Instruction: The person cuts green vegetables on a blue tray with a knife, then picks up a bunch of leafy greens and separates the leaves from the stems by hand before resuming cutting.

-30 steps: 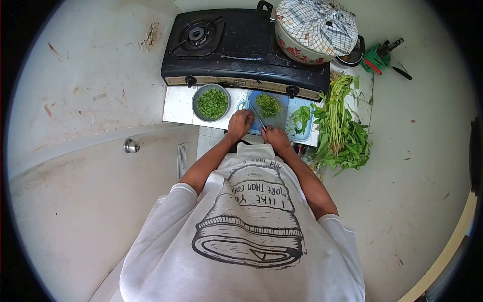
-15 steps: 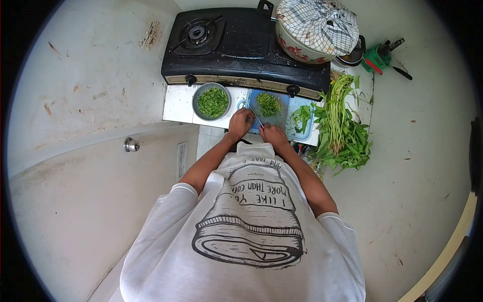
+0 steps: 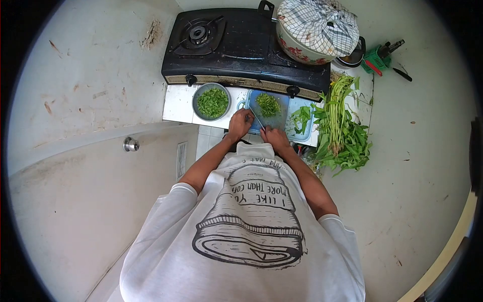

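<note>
My right hand (image 3: 274,137) is closed around the handle of a knife (image 3: 256,119), whose blade slants up and left over the blue cutting board (image 3: 282,98). Close to the blade tip, at the board's near left edge, my left hand (image 3: 241,122) has its fingers curled in; whatever they hold is hidden. A small heap of chopped greens (image 3: 268,104) lies on the board, just beyond the blade. Several loose leaves (image 3: 301,119) rest at the right, on a light blue tray (image 3: 308,132). More chopped greens fill a grey bowl (image 3: 212,119) to the left.
Behind the board stands a black gas stove (image 3: 246,60). It carries a large flowered pot (image 3: 302,52) covered with a checked cloth (image 3: 317,27). Long-stemmed leafy greens (image 3: 344,126) are piled at the right. A green basket (image 3: 377,58) with utensils sits farther back.
</note>
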`<action>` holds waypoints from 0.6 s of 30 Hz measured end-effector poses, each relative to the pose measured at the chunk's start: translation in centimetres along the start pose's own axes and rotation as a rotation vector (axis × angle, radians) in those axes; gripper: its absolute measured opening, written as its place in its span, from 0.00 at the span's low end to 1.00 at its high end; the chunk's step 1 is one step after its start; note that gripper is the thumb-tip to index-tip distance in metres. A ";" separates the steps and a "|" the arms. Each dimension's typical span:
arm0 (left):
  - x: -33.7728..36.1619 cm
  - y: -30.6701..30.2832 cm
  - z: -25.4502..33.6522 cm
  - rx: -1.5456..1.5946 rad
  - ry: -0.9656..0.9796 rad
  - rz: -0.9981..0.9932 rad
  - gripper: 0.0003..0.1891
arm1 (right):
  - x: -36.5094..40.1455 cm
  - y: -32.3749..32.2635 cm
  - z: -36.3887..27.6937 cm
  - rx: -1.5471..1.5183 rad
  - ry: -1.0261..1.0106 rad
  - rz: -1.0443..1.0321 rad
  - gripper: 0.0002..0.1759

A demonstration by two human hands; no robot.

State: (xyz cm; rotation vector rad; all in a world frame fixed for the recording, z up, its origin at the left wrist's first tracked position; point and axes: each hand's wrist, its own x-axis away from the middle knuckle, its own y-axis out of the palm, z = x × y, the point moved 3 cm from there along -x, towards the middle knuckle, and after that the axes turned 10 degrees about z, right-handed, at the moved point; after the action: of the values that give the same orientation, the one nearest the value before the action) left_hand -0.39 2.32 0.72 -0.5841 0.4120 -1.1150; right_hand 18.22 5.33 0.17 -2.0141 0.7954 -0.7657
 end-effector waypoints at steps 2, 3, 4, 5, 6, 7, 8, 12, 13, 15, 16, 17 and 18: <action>0.0 0.0 -0.3 -0.040 0.023 -0.018 0.03 | -0.1 0.1 0.0 0.002 -0.012 -0.001 0.29; 0.0 0.1 -0.5 -0.032 0.022 -0.010 0.03 | -0.2 0.5 0.1 -0.008 -0.019 0.007 0.29; 0.1 0.3 -0.7 -0.024 0.021 -0.004 0.03 | -0.3 0.8 0.2 -0.017 -0.026 0.015 0.29; 0.0 0.5 -0.9 -0.015 0.022 0.002 0.03 | -0.5 1.2 0.4 -0.026 -0.032 0.025 0.29; 0.1 0.6 -1.0 -0.018 0.021 0.003 0.03 | -0.6 1.3 0.4 -0.027 -0.041 0.034 0.29; 0.1 0.7 -1.0 -0.022 0.020 0.006 0.03 | -0.9 1.5 0.3 -0.029 -0.053 0.043 0.29; 0.0 0.7 -1.2 -0.028 0.019 0.010 0.03 | -1.2 1.7 0.3 -0.031 -0.066 0.053 0.29; 0.0 0.5 -1.1 0.007 0.000 0.012 0.04 | -1.1 1.3 0.0 0.015 -0.055 0.046 0.29; -0.1 0.5 -1.1 0.020 -0.031 0.008 0.04 | -0.9 1.3 0.2 0.022 -0.051 0.041 0.29; 0.0 0.6 -1.2 0.044 -0.075 0.005 0.05 | -0.7 1.1 0.2 0.024 -0.039 0.036 0.29; -0.1 0.7 -1.3 0.054 -0.087 0.005 0.05 | -0.5 0.8 0.3 0.020 -0.031 0.038 0.29; -0.1 0.7 -1.4 0.063 -0.098 0.004 0.05 | -0.5 0.6 0.2 0.015 -0.022 0.040 0.29; 0.0 0.7 -1.4 0.061 -0.110 -0.001 0.05 | -0.4 0.8 0.4 0.007 -0.013 0.051 0.29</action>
State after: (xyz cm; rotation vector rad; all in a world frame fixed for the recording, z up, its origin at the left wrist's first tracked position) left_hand -0.70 2.23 -0.82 -0.5894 0.2816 -1.0868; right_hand 18.02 5.47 -0.73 -1.9835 0.8322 -0.7241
